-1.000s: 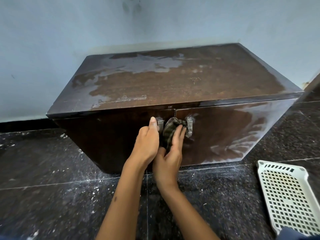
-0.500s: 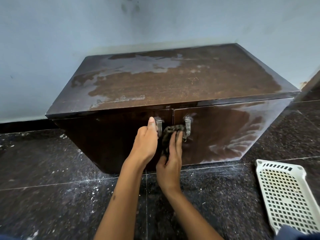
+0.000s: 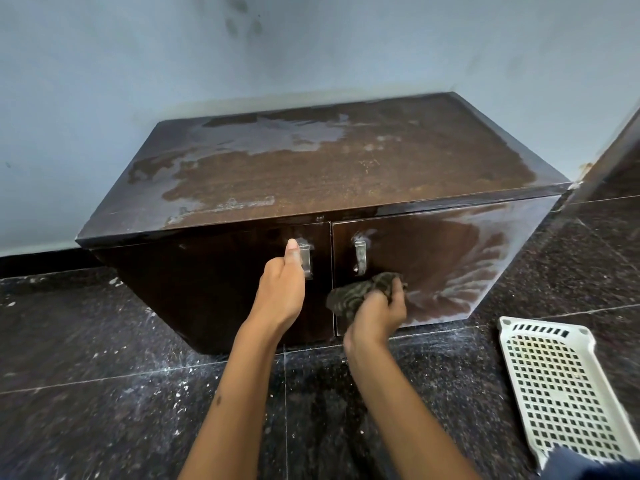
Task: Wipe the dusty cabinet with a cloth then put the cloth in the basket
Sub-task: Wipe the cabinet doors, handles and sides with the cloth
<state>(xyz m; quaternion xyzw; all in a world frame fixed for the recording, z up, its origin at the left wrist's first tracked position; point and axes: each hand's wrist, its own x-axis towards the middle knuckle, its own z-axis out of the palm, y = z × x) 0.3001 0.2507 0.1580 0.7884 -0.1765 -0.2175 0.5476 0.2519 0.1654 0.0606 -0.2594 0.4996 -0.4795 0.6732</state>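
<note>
head view, low cabinet (image 3: 322, 174) against a pale wall: my right hand (image 3: 377, 315) has its fingers curled round a bunched dark cloth (image 3: 360, 294) and presses it against the lower part of the right door (image 3: 443, 258), just below that door's metal handle (image 3: 360, 258). my left hand (image 3: 282, 292) lies flat against the left door, fingers straight and together, thumb up beside the left handle (image 3: 306, 259), holding nothing, steadying by the look of it. pale dust smears fan out at 3 o'clock from the cloth across the right door, and more grey film lies at 11 to 12 o'clock on the cabinet top. wiping looks unfinished to me. the white slatted basket (image 3: 554, 393) lies on the dark speckled floor (image 3: 104, 393) at about 4 o'clock from the cloth, well apart from it, its long axis running from near the cabinet's right corner back towards me. my right hand is plainly the nearer one to it, so the drop, when it comes, should be a sweep right and down with that hand, no crossing over. nothing stands between cloth and basket that i can see.
</note>
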